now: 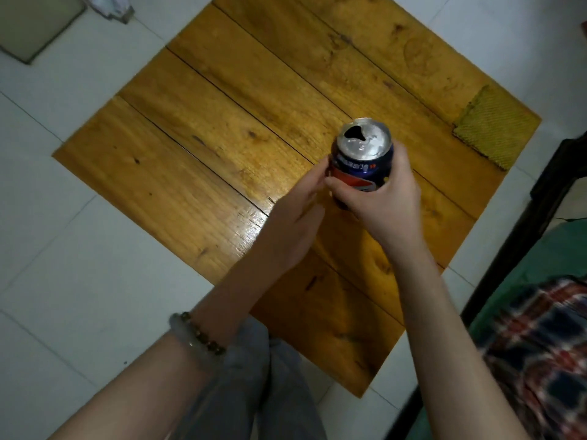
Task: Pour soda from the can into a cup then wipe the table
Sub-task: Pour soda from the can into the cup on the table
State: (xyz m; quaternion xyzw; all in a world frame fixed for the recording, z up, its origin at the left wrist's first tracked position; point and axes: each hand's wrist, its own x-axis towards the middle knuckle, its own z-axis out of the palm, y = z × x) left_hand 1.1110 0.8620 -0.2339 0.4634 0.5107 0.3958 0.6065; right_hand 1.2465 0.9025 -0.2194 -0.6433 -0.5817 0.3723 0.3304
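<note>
Soda can (362, 154): a blue can with a red-and-white emblem, upright over the right-of-centre part of the bench (206, 154), its silver lid facing the camera and its drinking hole open on the far-left side of the lid. Its base is hidden behind the fingers, so whether it stands on the wood or is held just above it cannot be told.

Far left: pale floor tiles (63, 217), with a greenish flat mat (35, 23) in the upper corner and a crumpled white object (108, 4) just beside it at the top edge.

Centre: the bench, a square top of yellow-brown planks set corner-on to the viewer.

Lower left: the left forearm, wearing a pale bangle (181, 331) and a beaded bracelet (206, 339) side by side, crosses above grey trousers (254, 376).

Left grip (295, 217): fingers stretched nearly straight, their tips touching the can's left wall; it does not wrap the can.

Right grip (387, 201): closed round the can from the right, thumb across the near face below the emblem, the other fingers curled behind the far side.

Right of the can, well apart from it: a yellow-green woven cloth (492, 128), lying flat at the right corner of the bench.

Far right: a dark furniture frame (524, 236) runs diagonally, with green fabric (546, 255) and a red-and-blue plaid fabric (540, 344) beyond it.
</note>
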